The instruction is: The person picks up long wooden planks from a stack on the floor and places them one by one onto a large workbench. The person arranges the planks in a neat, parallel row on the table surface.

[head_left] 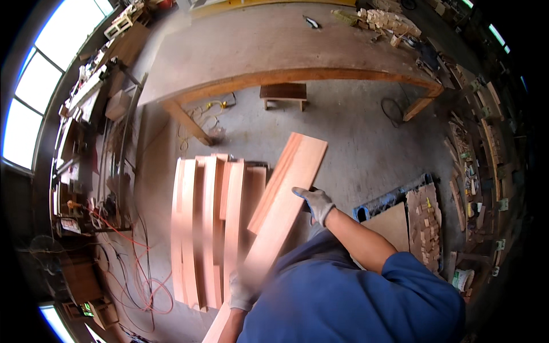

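A long pale wooden board lies tilted across the front of my body, with a shorter, redder-grained board along its left side. My right hand, in a grey and blue work glove, grips the long board's right edge, thumb on top and fingers partly hidden below. Lower down, my gloved left hand holds the boards near their close end; a blurred patch covers part of its fingers. Left of these, a stack of similar planks rests low, with its pieces running lengthwise away from me.
A large worktable stands ahead, with a small wooden stool beneath it. At right is a blue-framed cart with cardboard and wood offcuts. Red and black cords lie on the left floor beside cluttered shelving. Wood scraps line the right.
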The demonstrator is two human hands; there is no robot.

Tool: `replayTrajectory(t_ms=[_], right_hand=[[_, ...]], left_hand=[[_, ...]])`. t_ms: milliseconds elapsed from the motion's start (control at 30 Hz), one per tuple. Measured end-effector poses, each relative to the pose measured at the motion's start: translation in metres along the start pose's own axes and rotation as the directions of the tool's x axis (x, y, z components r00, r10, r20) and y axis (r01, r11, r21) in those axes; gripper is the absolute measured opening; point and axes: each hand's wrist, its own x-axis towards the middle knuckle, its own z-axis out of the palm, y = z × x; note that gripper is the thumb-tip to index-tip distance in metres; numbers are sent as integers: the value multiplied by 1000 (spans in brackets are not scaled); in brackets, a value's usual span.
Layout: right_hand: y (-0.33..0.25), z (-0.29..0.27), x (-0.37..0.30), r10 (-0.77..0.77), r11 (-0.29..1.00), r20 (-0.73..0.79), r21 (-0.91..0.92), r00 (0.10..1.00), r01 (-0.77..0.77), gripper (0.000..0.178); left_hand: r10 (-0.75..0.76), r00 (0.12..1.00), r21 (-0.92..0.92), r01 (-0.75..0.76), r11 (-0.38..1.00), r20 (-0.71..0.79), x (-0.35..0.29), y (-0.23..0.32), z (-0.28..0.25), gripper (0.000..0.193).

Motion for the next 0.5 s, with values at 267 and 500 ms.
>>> replayTrajectory(t_ms=[267, 500], right_hand=[[-79, -161, 49, 73, 923, 48, 374, 996, -85, 49], [-123, -227, 89, -60, 859, -111, 500, 992, 108, 49]], left_hand=[[111, 993, 105, -107, 989, -27, 109, 151, 1, 69], [384, 923, 276, -365, 889, -17, 214, 215, -7, 64]])
